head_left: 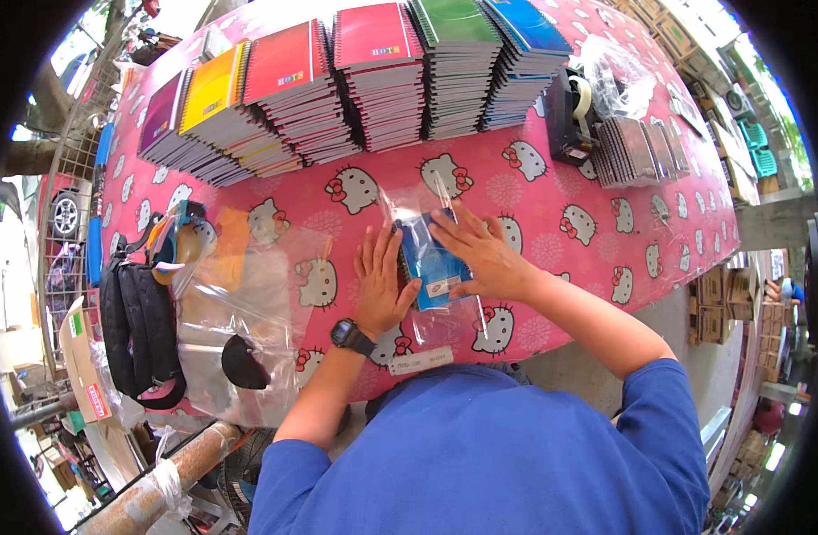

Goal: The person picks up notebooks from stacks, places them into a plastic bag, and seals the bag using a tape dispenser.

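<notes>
A small blue spiral notebook (434, 259) lies on the pink patterned tablecloth in front of me. Clear plastic film (415, 328) is under and around it, its loose ends sticking out beyond the near and far edges. Along the notebook's left side rests my left hand (382, 283), fingers stretched out flat. My right hand (487, 252) lies across the notebook's right part with its fingers spread, pressing on the film. Neither hand grips anything. A pale strip with writing (421, 360) sits just nearer to me, at the table edge.
Tall stacks of coloured spiral notebooks (378, 40) line the far side. To the right stand a black tape dispenser (570, 120), wrapped small notebooks (636, 152) and crumpled clear plastic (616, 76). At left are a black bag (140, 325), clear plastic sheets (214, 308) and a black rounded item (246, 362).
</notes>
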The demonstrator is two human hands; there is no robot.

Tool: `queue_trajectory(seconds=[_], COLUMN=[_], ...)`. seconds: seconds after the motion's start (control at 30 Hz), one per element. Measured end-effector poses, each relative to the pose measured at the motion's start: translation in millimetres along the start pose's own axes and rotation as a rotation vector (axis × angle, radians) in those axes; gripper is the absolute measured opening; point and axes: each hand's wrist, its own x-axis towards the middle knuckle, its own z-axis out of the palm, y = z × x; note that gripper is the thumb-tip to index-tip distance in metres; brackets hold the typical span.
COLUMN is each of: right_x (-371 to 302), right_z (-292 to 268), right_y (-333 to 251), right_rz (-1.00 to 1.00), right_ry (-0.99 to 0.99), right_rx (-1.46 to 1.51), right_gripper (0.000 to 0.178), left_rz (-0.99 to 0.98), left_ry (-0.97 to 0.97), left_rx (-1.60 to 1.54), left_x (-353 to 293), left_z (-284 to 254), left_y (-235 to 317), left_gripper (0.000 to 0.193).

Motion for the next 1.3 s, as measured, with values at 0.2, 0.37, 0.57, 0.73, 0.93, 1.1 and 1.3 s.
queue_trajectory(seconds=[0.2, 0.37, 0.57, 0.73, 0.93, 1.1, 1.3], right_x=[2.4, 10.3, 14.4, 13.5, -11.5, -41.7, -29.1], right_z=[17.1, 18.4, 27.1, 31.1, 10.2, -64.4, -99.8], right_y=[1.1, -14.5, -17.0, -18.0, 14.8, 162.6, 243.4], right_rz=[0.117, 0.279, 0.297, 0.284, 0.076, 0.616, 1.096], right_ry=[0.076, 0.048, 0.114, 0.193, 0.415, 1.288, 0.978], right_rx=[0.064, 0.018, 0.13, 0.161, 0.275, 0.483, 0.748], right_gripper=[0.093, 0.1, 0.115, 0.131, 0.113, 0.045, 0.048], left_rz=[0.011, 0.001, -0.069, -0.118, -0.169, -0.173, -0.145], left_ry=[-0.146, -0.2, -0.186, -0.248, -0.308, -0.294, -0.287], left_rx=[-0.125, -0.073, 0.133, 0.22, 0.258, 0.235, 0.227], left_x=[1.5, 4.6, 20.7, 42.6, 42.5, 38.0, 42.7], left_z=[8.9, 3.4, -4.7, 3.4, -5.0, -5.2, -1.2], left_y=[-9.9, -4.3, 14.7, 24.6, 32.4, 30.5, 28.7], left_gripper=[0.069, 0.068, 0.074, 0.087, 0.089, 0.092, 0.094])
